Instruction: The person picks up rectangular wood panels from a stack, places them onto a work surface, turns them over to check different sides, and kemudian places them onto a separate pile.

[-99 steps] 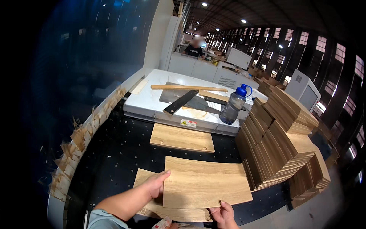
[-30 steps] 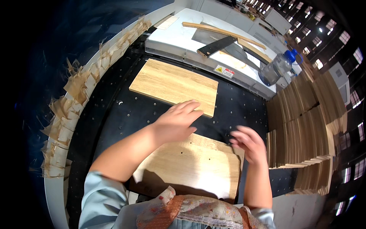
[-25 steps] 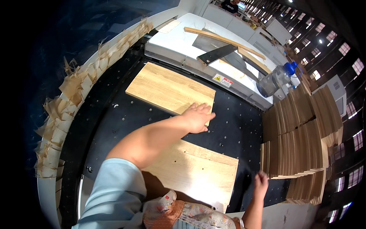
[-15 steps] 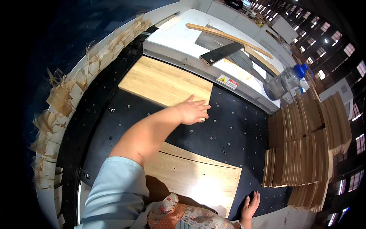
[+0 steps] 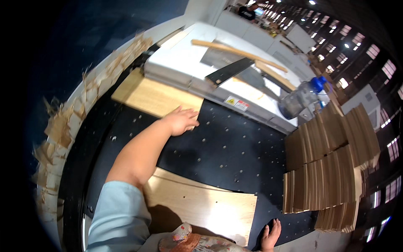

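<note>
Black and dotted with small holes, the machine bed [image 5: 226,151] fills the middle of the view, with a dim hall of lit windows seen beyond it. At the bed's far left corner a light wooden panel [image 5: 151,95] is laid flat, its far edge tucked under the white machine housing [image 5: 197,73]. The left hand [image 5: 181,121] is pressed palm-down on the near right corner of this panel, fingers spread flat and nothing gripped. A second, larger wooden panel [image 5: 201,206] with a few drilled holes is laid at the bed's near edge, well apart from the first. The right hand [image 5: 270,234] is seen at the near right corner of the bed, just beside that larger panel, fingers open and stretched out, holding nothing. Stacks of thin boards [image 5: 331,164] are piled along the right edge. On the white housing a black square ruler [image 5: 228,71], wooden strips [image 5: 235,51] and a clear water bottle [image 5: 300,99] with a blue cap are placed.
</note>
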The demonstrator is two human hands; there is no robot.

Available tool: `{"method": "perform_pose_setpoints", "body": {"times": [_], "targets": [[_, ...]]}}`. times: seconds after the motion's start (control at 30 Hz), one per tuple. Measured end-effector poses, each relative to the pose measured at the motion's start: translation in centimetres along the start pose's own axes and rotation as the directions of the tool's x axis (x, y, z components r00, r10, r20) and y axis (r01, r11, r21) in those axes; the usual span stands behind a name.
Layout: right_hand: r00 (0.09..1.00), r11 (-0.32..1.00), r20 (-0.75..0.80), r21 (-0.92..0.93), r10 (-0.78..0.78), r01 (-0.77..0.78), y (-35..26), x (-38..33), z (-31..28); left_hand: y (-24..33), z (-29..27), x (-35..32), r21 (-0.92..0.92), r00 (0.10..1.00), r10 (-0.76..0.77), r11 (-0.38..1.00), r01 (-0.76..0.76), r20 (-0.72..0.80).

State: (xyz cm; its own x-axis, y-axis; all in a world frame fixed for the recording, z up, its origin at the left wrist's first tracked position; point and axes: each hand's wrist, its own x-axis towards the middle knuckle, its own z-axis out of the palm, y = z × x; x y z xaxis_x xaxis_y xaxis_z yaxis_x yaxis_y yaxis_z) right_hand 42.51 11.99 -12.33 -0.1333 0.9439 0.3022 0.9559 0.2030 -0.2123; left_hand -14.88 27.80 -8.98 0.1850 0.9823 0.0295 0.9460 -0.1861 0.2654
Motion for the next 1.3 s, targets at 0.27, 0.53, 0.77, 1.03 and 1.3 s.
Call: {"method": "perform_pose_setpoints", "body": {"times": [0.27,0.53,0.77,1.03,1.3], "targets": [[0.997,1.000,-0.079,0.010,-0.008,0.009,-0.4,0.4,-0.4,-0.4,-0.3,-1.6,0.284,0.957,-0.227,0.919,0.272,-0.182],[0.997,0.998,-0.056,0.024,0.058,-0.056,-1.1,0.1,-0.4,-2.6,0.5,-2.3,0.266,0.969,-0.108,0.949,0.167,-0.222],[0.992,0.993,-0.044,0.030,0.114,-0.113,-1.0,0.1,-1.0,-3.3,0.7,-1.8,0.229,0.965,-0.009,0.971,0.071,-0.264],[0.977,0.979,0.066,0.030,0.201,-0.204,-1.3,0.6,-1.5,-5.6,1.1,-1.3,0.245,0.985,-0.089,0.962,0.123,-0.149],[0.982,0.981,0.050,0.051,0.185,-0.187,-1.5,0.4,-1.4,-6.4,1.9,-1.2,0.168,0.934,0.077,0.986,-0.019,-0.348]]}}
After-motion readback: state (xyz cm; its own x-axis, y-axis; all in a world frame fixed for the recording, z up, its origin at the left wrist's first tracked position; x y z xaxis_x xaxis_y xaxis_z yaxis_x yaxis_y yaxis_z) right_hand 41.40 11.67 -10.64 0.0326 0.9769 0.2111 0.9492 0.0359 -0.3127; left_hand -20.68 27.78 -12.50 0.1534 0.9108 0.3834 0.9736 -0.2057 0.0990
